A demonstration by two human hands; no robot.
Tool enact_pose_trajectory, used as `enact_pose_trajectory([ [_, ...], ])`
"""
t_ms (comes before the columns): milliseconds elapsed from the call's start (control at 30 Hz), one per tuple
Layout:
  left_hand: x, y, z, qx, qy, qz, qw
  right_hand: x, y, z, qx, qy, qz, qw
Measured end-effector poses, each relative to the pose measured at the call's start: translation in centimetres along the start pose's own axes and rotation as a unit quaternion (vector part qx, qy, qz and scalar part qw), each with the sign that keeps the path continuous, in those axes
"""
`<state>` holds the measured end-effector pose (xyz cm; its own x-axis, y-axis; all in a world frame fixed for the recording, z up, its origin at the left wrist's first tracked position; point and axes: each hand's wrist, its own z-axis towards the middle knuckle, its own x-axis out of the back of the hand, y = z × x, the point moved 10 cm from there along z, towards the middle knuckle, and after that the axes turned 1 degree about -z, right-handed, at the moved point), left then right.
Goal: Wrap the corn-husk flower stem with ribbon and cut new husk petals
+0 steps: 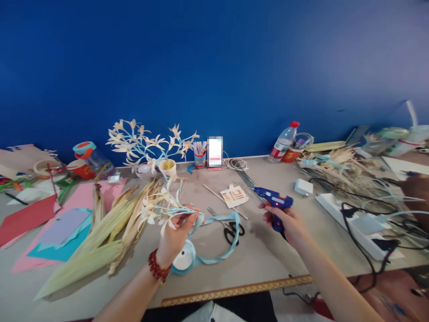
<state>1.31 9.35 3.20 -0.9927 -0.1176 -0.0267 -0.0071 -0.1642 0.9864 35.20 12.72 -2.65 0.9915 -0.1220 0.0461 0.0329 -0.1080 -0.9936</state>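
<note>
My left hand [182, 223] is closed around the blue-wrapped stems of a handmade flower spray [161, 203] with pale cream petals. From that hand a light blue ribbon [217, 259] loops over the table to its spool [183, 257], just below the wrist. My right hand [284, 219] grips a blue hot glue gun [275, 199], its nozzle pointing left and a small red light lit. Between the hands lie black-handled scissors [234, 233], partly under the ribbon. Behind them are a thin wooden stick [211, 191] and a piece of card [234, 196] with brown strips.
Corn husks [97, 237] and coloured paper [60, 232] cover the left side. Finished-looking flower branches [144, 143] stand in a cup [167, 170] near the blue wall. A power strip [348, 230] with black cables, a white adapter [303, 188] and a plastic bottle [284, 141] are on the right.
</note>
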Motion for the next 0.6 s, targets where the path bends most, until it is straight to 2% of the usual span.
enact_pose_trajectory([
  [67,-0.2,0.0,0.1,0.010,-0.003,-0.018,1.000,-1.4,-1.4,-1.9,0.012,-0.041,0.036,0.998],
  [167,-0.4,0.0,0.1,0.022,-0.004,-0.042,0.999,-3.9,-3.6,-5.3,0.072,-0.118,-0.022,0.990],
  [233,-0.6,0.1,0.0,0.024,-0.004,-0.051,0.998,-5.1,-5.9,-7.3,0.173,-0.122,-0.080,0.974],
  [300,-0.6,0.0,-0.1,0.026,-0.002,-0.060,0.998,-6.6,-8.3,-9.4,0.299,-0.108,-0.145,0.937],
  [367,-0.6,-0.1,-0.2,0.029,-0.004,-0.065,0.997,-8.3,-9.9,-11.0,0.387,-0.093,-0.202,0.895],
  [433,-0.6,-0.1,-0.2,0.023,-0.007,-0.066,0.998,-9.8,-10.5,-11.6,0.417,-0.089,-0.244,0.871],
  [600,-0.8,0.4,-0.1,0.003,-0.022,-0.057,0.998,-11.7,-10.6,-11.6,0.426,-0.109,-0.290,0.850],
])
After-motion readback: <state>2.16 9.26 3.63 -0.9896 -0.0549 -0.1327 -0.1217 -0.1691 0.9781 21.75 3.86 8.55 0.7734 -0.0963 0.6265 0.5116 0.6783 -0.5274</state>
